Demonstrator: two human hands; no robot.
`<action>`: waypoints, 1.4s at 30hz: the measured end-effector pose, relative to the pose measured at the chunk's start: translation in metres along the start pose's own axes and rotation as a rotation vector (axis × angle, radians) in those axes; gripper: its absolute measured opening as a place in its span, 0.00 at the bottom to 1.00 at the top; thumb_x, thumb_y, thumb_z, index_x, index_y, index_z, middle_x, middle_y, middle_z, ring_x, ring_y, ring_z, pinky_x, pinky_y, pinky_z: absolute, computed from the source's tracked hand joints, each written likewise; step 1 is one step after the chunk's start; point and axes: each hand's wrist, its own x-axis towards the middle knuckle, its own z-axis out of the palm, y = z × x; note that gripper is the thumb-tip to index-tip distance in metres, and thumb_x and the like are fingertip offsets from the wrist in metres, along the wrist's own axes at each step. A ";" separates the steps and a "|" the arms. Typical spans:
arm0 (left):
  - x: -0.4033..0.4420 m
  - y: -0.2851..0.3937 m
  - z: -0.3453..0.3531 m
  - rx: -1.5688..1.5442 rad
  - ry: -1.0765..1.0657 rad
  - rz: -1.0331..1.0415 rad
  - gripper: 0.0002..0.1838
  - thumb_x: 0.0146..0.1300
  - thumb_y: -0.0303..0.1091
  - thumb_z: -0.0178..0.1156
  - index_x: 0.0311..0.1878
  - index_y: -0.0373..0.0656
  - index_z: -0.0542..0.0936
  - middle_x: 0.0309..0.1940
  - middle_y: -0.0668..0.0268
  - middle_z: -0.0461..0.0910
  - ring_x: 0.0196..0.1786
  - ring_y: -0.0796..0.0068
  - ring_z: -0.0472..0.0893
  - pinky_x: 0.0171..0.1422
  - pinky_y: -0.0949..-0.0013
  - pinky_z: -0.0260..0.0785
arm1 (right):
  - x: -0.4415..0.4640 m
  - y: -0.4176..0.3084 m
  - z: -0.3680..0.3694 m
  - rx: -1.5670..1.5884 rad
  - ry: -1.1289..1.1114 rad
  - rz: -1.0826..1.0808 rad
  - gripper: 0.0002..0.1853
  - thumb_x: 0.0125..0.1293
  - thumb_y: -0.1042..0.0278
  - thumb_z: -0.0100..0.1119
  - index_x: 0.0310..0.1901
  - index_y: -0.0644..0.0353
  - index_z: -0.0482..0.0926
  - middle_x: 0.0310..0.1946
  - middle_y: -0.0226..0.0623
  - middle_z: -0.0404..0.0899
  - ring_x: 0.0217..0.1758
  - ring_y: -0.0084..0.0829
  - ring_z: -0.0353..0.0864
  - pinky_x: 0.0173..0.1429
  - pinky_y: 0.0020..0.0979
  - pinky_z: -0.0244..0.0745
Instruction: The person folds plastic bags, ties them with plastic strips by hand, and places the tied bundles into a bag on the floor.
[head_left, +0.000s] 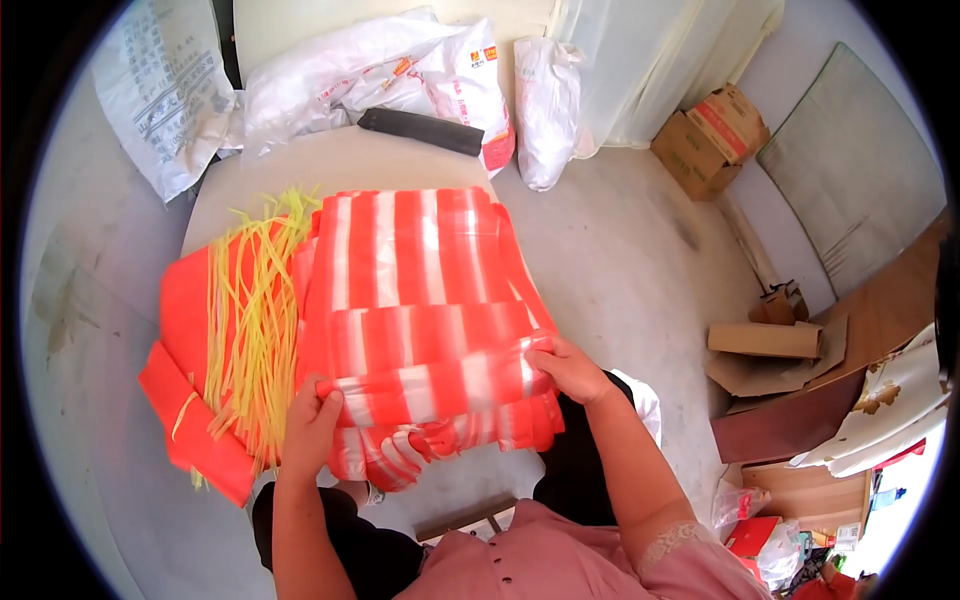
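Note:
A stack of red-and-white striped plastic bags (pixel 405 255) lies over the front of the table in front of me. My left hand (pixel 312 415) pinches the near left edge of the top striped bag (pixel 440 390). At that bag's right edge, my right hand (pixel 568 366) grips it between thumb and fingers. The held part is stretched between both hands, and gathered striped plastic (pixel 440 440) hangs below it. Left of the stack lies a bundle of yellow plastic strips (pixel 250 330), spread over flat red plastic (pixel 185 300). A folded red bundle (pixel 195 425) sits at the near left corner.
A dark roll (pixel 420 131) and white printed sacks (pixel 350 75) are at the table's far end. Another white sack (pixel 547 115) stands beside it. Cardboard boxes (pixel 710 142) stand against the far right wall, and flattened cardboard (pixel 770 345) lies at the right.

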 end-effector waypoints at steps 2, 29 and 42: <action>0.004 0.003 0.004 0.111 0.045 0.012 0.06 0.80 0.32 0.55 0.49 0.39 0.76 0.38 0.62 0.81 0.42 0.69 0.80 0.49 0.64 0.72 | 0.001 0.001 0.005 0.016 0.025 -0.007 0.18 0.80 0.65 0.57 0.65 0.64 0.78 0.59 0.30 0.83 0.61 0.24 0.80 0.68 0.33 0.75; 0.023 -0.004 0.034 0.370 0.357 0.047 0.19 0.73 0.33 0.63 0.63 0.38 0.77 0.23 0.65 0.74 0.28 0.73 0.75 0.38 0.65 0.70 | 0.011 0.021 0.029 -0.449 0.446 -0.190 0.25 0.75 0.62 0.60 0.69 0.64 0.74 0.63 0.55 0.81 0.66 0.46 0.82 0.70 0.40 0.74; -0.008 -0.005 0.030 0.269 0.278 -0.076 0.29 0.70 0.22 0.63 0.74 0.42 0.72 0.26 0.75 0.67 0.29 0.84 0.67 0.37 0.76 0.63 | -0.015 0.027 0.039 -0.475 0.570 -0.301 0.23 0.81 0.70 0.55 0.73 0.64 0.68 0.43 0.36 0.85 0.44 0.23 0.80 0.53 0.27 0.76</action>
